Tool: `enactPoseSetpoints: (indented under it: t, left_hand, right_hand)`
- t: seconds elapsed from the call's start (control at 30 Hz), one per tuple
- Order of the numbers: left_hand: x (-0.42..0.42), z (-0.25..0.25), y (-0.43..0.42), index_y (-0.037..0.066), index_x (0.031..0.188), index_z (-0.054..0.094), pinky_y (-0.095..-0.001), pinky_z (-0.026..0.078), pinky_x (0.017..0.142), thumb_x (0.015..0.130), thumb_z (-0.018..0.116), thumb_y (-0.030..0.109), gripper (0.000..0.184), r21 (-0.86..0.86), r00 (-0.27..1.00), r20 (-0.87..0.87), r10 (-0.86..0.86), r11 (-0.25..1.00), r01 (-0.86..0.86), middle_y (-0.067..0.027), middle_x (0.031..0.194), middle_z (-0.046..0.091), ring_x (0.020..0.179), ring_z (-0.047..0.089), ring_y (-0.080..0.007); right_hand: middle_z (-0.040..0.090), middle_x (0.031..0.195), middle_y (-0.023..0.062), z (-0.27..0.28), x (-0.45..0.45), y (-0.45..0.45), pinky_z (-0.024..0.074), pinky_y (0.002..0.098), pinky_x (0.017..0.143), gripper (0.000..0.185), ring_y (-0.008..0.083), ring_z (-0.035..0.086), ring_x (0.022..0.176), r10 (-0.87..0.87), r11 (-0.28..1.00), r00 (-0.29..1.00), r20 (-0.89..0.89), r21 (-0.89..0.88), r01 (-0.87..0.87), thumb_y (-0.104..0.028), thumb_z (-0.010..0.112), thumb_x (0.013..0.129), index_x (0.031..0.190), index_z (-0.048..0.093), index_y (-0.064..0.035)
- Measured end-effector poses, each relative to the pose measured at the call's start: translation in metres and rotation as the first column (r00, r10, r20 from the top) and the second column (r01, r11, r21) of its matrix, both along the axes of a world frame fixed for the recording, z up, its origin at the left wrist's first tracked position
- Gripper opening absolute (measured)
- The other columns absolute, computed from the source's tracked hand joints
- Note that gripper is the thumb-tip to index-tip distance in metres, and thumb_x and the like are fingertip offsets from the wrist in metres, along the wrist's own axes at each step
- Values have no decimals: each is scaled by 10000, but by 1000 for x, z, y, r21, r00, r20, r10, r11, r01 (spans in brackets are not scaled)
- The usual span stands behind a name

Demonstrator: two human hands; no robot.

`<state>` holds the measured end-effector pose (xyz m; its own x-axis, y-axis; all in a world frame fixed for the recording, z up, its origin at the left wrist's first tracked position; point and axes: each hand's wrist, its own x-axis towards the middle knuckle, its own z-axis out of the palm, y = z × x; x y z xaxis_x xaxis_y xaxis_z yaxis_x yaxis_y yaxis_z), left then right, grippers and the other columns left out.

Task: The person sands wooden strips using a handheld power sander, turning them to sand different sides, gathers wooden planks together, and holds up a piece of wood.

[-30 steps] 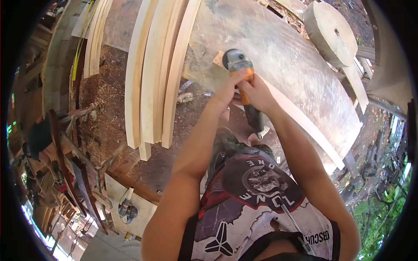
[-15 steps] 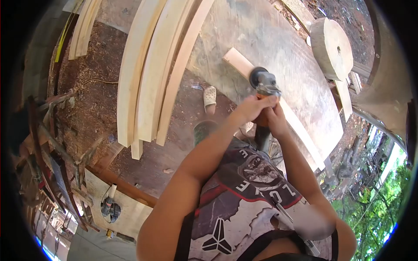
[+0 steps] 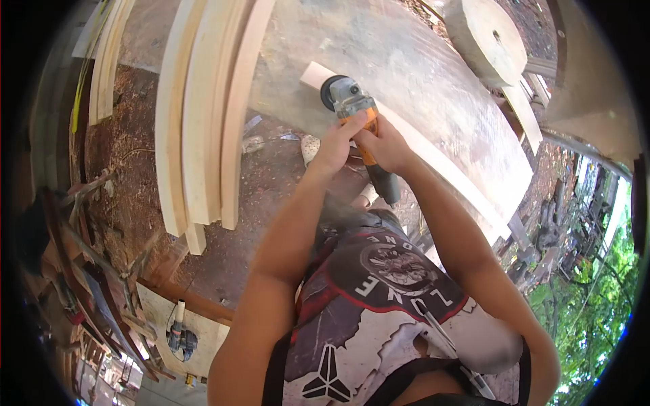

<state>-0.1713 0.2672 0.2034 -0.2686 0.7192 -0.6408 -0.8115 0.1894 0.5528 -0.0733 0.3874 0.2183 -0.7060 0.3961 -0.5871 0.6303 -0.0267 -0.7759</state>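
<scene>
Both my hands are wrapped round an orange and grey angle grinder [image 3: 352, 101]. My left hand [image 3: 335, 145] grips it from the left side near the head, and my right hand [image 3: 387, 145] holds the orange body from the right. The grinder's dark disc [image 3: 332, 93] lies against a long pale board [image 3: 433, 150], close to the board's far left end. Under the board is a wide, dusty work surface [image 3: 420, 64]. The grinder's dark rear end points back towards my body.
Several long pale boards [image 3: 203, 122] stand side by side at the left. A thick round slab [image 3: 489, 37] sits at the back right. Another power tool [image 3: 181, 338] rests on a panel at the lower left. A shoe [image 3: 309, 147] shows beneath my hands.
Since half a second ago, my hands and the grinder have moved back along the board towards its far left end. The view has shifted too.
</scene>
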Motion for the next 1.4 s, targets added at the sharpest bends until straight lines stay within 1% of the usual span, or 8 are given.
enactPoseSetpoints:
  t: [0.27, 0.5, 0.67, 0.77, 0.8, 0.9, 1.1, 1.4]
  left_hand:
    - [135, -10, 30, 45, 1244, 640, -368, 626, 703, 980, 639, 496, 522, 37, 967, 103, -233, 972, 231, -123, 1099, 683, 847, 731, -252]
    - [277, -21, 73, 71, 1143, 720, -316, 582, 712, 908, 694, 578, 560, 77, 857, 69, -511, 859, 506, -92, 1022, 715, 863, 700, -192]
    - [338, -24, 114, 90, 1196, 720, -354, 557, 733, 908, 678, 609, 595, 39, 642, -60, -765, 640, 767, -88, 1069, 713, 910, 689, -195]
    - [317, -8, 120, 96, 1170, 732, -351, 556, 711, 921, 668, 595, 561, -19, 616, -75, -784, 619, 785, -86, 1051, 715, 893, 689, -194]
    - [310, -18, 114, 94, 1190, 724, -358, 559, 706, 933, 673, 556, 532, 118, 746, -55, -663, 738, 665, -82, 1052, 713, 888, 685, -191]
    - [242, 7, 92, 75, 1198, 715, -377, 572, 710, 932, 695, 517, 516, -14, 845, -22, -534, 845, 534, -78, 1052, 712, 878, 682, -186]
    - [94, 10, 37, 63, 1204, 680, -366, 581, 756, 928, 691, 544, 554, -122, 967, -65, -246, 964, 237, -90, 1074, 691, 916, 682, -191]
    - [-55, 13, 0, 167, 1330, 604, -444, 540, 901, 962, 594, 616, 580, -104, 993, -111, -37, 994, 26, -50, 1242, 665, 1113, 640, -231]
  right_hand:
    - [673, 1039, 153, 12, 155, 7, 547, 324, 717, 594, 192, 671, 841, -205, 971, 979, 12, -125, 205, -359, 682, 940, 1318, 475, 50]
    - [667, 1064, 99, -33, 339, 11, 552, 315, 730, 475, 148, 666, 864, -443, 895, 896, -26, 49, 444, -269, 653, 978, 1326, 465, -8]
    - [630, 1086, 74, -14, 403, 6, 551, 303, 777, 470, 125, 632, 897, -789, 604, 614, 3, -177, 777, -270, 630, 996, 1338, 430, -17]
    - [626, 1080, 73, -5, 383, 10, 551, 310, 788, 480, 134, 631, 925, -755, 655, 654, -39, -88, 751, -275, 617, 1003, 1348, 415, -10]
    - [645, 1079, 104, 1, 361, 10, 553, 322, 797, 464, 153, 647, 942, -748, 663, 663, -32, -5, 748, -290, 626, 993, 1306, 453, 6]
    - [665, 1054, 125, 3, 294, 16, 552, 343, 816, 441, 168, 654, 953, -564, 824, 825, 26, 81, 561, -323, 632, 983, 1234, 510, 18]
    - [692, 1087, 301, 11, 114, 2, 541, 488, 880, 577, 438, 694, 1024, -199, 944, 980, 27, 273, 184, -428, 633, 916, 1203, 560, 68]
    - [713, 1017, 289, 30, -53, -11, 572, 477, 855, 573, 415, 716, 973, -28, 979, 998, -58, 199, 39, -429, 679, 853, 1159, 596, 48]
